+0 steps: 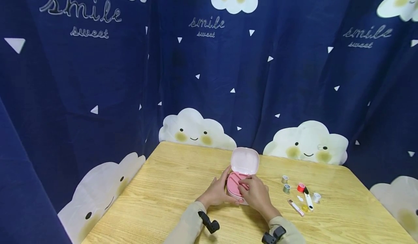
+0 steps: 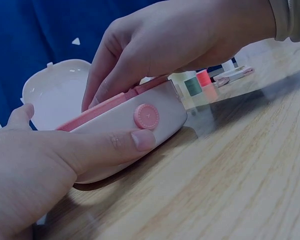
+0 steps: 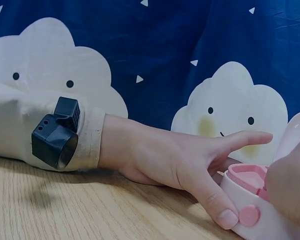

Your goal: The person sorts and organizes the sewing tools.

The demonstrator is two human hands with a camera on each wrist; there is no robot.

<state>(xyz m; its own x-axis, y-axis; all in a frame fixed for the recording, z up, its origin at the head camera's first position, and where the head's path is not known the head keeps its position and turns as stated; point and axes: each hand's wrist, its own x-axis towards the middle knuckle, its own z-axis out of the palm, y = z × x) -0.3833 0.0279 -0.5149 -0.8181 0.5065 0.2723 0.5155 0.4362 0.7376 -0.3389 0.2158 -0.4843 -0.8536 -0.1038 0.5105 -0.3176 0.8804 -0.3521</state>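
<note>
A small white-and-pink box (image 1: 233, 196) stands on the table with its pale lid (image 1: 245, 160) raised at the back. Inside it sits a pink tray (image 1: 232, 183) with dividers. My left hand (image 1: 213, 194) grips the box from the left, its thumb along the front wall below a round pink button (image 2: 146, 116) in the left wrist view. From the right, my right hand (image 1: 256, 194) reaches over the box, fingers bent down into the tray. Its fingertips are partly hidden behind the tray rim, so whether they pinch anything is unclear.
Right of the box lie several thread spools, among them a red one (image 1: 301, 187), a green one (image 1: 286, 188) and a white one (image 1: 316, 197). Nail clippers (image 1: 295, 207) and a white tool with a black end (image 1: 308, 199) lie there too. Blue curtains (image 1: 209, 73) hang behind the table.
</note>
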